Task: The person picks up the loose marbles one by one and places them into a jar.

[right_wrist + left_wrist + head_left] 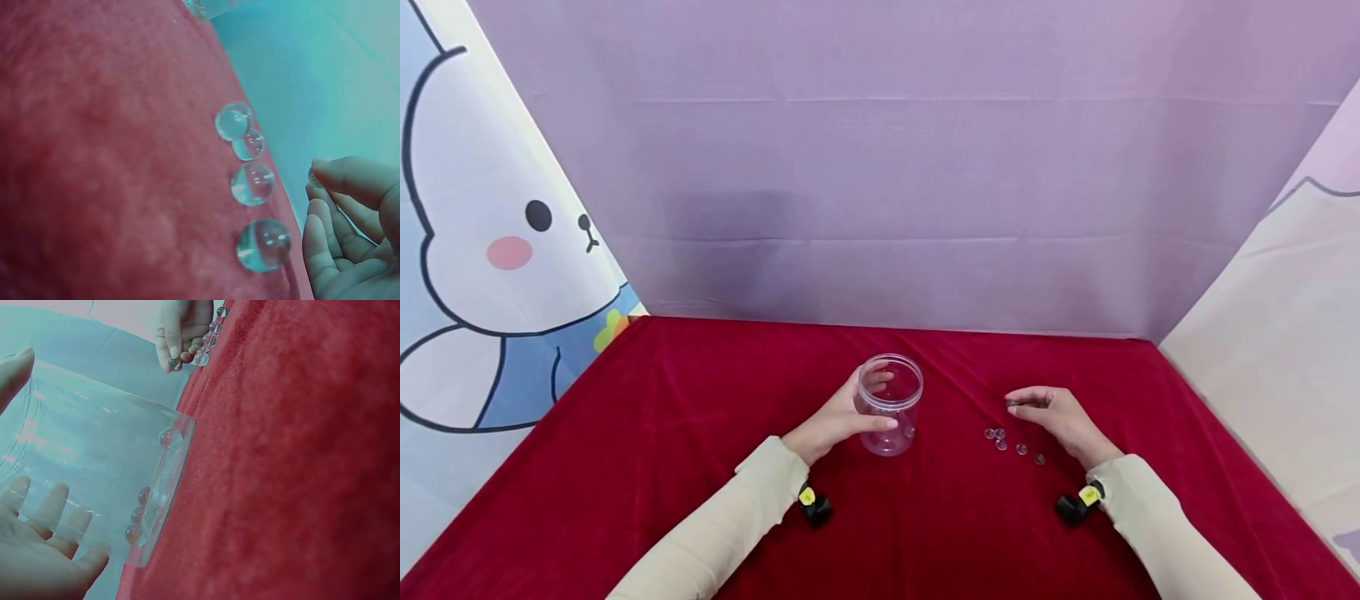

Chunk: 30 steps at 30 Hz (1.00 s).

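Jar (906,418): clear, open-topped, looks upright on red cloth (880,525), approx. mid-table. L hand (838,419) grips it, thumb on near side, fingers round far side. Jar marbles (169,438) sit on its floor: approx. 4 in L wrist view, 1 apart, 3 in a row; refl. may muddle the count. R hand (1060,417) is out to the jar's right, well apart, w/ held marble (1011,403) pinched btwn thumb & fingertips, looks lifted off the cloth. Loose marbles (1002,445) lie on cloth btwn jar & R hand, nearer R hand: 5 in head view, 3 bunched, 2 spaced out toward the person; R wrist view shows only 4. Progress (judgement): partway, maybe just under half; approx. 4 in jar, 1 in fingers & not yet in, 5 on cloth. Both arms in cream sleeves (722,521), each w/ a blk wrist cam (817,511). Bkgd: purple backdrop (925,167) behind table, cartoon panel (482,167) on L, pale panel (1292,333) on R.
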Each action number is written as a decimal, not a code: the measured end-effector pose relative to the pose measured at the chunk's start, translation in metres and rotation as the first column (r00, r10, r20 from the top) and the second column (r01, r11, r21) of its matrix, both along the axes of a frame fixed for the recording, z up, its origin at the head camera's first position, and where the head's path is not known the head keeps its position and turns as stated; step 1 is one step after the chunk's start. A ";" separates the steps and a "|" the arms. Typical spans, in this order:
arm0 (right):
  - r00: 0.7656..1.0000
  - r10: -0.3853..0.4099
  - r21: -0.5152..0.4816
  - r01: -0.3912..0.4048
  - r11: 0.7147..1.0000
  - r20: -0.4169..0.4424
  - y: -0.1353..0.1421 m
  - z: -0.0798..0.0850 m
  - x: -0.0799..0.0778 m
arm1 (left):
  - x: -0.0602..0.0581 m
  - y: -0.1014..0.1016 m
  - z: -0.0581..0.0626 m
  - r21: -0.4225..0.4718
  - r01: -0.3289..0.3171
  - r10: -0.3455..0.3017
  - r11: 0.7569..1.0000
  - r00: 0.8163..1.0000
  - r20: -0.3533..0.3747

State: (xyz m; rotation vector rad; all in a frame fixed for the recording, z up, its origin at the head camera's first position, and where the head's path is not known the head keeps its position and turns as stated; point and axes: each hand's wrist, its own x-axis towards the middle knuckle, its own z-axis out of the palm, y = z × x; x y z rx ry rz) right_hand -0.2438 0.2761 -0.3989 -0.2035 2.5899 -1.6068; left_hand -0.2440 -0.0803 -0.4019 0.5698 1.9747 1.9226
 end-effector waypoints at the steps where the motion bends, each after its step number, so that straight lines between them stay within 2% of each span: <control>1: 1.000 0.002 -0.003 -0.002 1.000 -0.001 0.000 0.001 0.000 | 0.000 0.000 0.000 0.000 0.001 -0.001 1.000 1.000 0.000; 20: 1.000 0.016 -0.014 -0.016 1.000 -0.019 -0.015 0.013 -0.003 | -0.002 0.001 -0.002 0.023 -0.005 0.005 1.000 1.000 -0.013; 30: 0.999 0.036 -0.051 -0.037 0.998 -0.021 -0.026 0.019 -0.003 | -0.002 0.002 -0.002 0.021 -0.001 0.001 1.000 1.000 -0.011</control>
